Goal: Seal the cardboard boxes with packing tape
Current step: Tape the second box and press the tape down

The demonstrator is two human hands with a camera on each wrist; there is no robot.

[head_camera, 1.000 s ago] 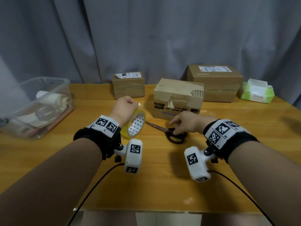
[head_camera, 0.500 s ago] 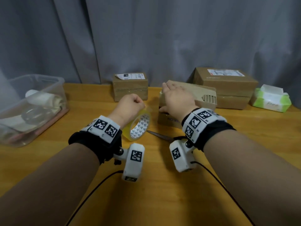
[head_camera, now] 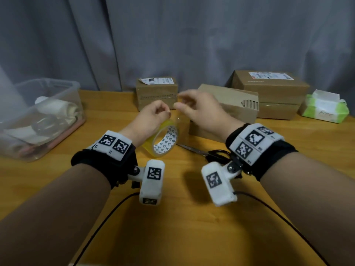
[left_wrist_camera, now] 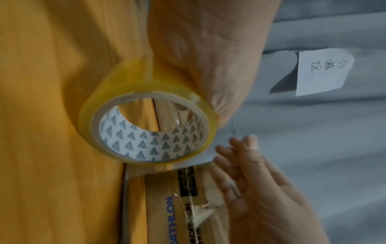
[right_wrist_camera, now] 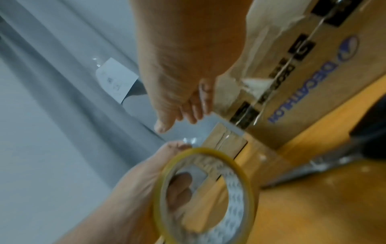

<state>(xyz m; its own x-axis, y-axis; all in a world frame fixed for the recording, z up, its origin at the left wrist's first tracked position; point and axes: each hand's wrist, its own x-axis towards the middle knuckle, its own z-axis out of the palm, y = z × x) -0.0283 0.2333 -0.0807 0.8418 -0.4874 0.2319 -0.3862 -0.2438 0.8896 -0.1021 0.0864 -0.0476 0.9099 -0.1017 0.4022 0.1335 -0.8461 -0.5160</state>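
Black wristbands (head_camera: 107, 162), white coded cameras (head_camera: 152, 182)

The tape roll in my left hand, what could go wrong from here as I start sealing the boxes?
1. The right hand reaches for the tape roll with loose fingers; the clear free end is hard to see, so it may slip back or stick to itself.
2. The left hand holds the roll in the air, so a hard pull could twist it.
3. The scissors lie under the right wrist and could be knocked.
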